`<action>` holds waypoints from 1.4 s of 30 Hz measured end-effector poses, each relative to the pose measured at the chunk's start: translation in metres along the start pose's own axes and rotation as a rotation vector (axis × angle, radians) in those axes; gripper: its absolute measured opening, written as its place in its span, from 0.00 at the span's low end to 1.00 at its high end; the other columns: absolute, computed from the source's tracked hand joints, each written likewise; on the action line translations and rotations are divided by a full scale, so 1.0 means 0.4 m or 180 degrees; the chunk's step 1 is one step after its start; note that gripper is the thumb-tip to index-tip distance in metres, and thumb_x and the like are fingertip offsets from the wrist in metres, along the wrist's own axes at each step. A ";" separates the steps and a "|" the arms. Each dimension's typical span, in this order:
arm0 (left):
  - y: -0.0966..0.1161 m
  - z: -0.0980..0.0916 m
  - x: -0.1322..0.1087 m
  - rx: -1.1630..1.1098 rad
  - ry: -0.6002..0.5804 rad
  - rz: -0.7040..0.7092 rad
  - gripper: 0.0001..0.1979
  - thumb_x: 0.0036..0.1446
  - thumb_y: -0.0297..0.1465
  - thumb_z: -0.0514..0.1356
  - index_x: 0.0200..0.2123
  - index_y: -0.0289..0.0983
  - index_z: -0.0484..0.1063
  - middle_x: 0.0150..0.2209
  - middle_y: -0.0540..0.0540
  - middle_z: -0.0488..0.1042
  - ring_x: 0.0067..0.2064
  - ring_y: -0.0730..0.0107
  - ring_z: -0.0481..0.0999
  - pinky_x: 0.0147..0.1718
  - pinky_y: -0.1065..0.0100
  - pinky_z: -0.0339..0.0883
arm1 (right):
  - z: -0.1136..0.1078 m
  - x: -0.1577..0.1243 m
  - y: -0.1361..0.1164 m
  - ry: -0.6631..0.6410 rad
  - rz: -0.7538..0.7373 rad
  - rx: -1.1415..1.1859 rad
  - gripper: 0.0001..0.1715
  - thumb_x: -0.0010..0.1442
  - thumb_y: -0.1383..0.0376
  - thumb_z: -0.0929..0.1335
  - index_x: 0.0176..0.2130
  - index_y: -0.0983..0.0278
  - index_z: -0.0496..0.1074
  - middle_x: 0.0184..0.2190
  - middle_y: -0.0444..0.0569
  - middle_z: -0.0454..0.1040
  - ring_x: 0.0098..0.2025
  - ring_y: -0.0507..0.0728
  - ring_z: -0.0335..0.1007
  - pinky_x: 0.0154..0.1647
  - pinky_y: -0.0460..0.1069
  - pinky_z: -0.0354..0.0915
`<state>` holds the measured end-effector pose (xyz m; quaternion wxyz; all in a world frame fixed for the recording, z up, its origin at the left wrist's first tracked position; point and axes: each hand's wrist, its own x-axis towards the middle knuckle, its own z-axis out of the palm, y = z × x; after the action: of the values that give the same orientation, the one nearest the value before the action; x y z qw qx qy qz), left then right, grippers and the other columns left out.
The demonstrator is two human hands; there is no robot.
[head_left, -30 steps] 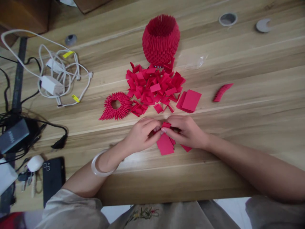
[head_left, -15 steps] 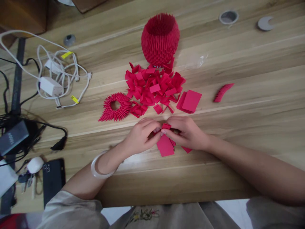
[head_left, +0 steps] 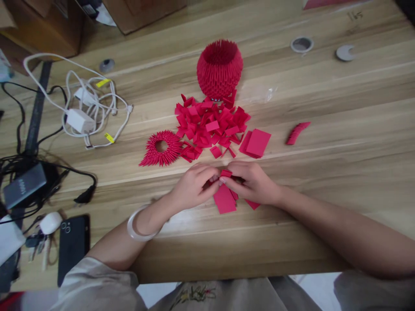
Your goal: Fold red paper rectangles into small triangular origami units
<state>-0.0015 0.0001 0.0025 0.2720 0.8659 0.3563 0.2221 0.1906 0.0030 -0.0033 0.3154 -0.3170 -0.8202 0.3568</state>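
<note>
My left hand (head_left: 193, 185) and my right hand (head_left: 253, 181) meet at the table's near middle, both pinched on a small red paper piece (head_left: 226, 173). Flat red paper slips (head_left: 225, 199) lie under and between them. Just beyond sits a heap of folded red paper pieces (head_left: 210, 125), with a small stack of red paper rectangles (head_left: 257, 142) to its right. A round red modular paper vase (head_left: 219, 68) stands behind the heap. A flat red spiked paper ring (head_left: 161, 148) lies to the left. A white bangle (head_left: 139, 224) circles my left wrist.
A short curved red paper strip (head_left: 297, 132) lies to the right. White chargers and cables (head_left: 86, 112) lie at the left, with black cables and a dark power bank (head_left: 23, 185) below them and a black phone (head_left: 73, 247) near the edge. Cardboard boxes (head_left: 45, 26) stand far left.
The view has tilted so that everything sits a little lower in the picture. My hands keep the same pinch on the paper piece.
</note>
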 end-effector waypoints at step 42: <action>0.010 -0.006 0.000 0.0040 0.0064 0.0105 0.08 0.59 0.28 0.52 0.27 0.35 0.62 0.24 0.50 0.66 0.27 0.74 0.65 0.29 0.72 0.62 | 0.005 -0.001 -0.003 -0.0014 0.0045 -0.0069 0.17 0.62 0.66 0.62 0.22 0.65 0.58 0.19 0.42 0.59 0.24 0.49 0.56 0.27 0.45 0.54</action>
<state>-0.0008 -0.0015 0.0070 0.2593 0.8710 0.3461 0.2331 0.1892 0.0015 -0.0036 0.3077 -0.3255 -0.8224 0.3509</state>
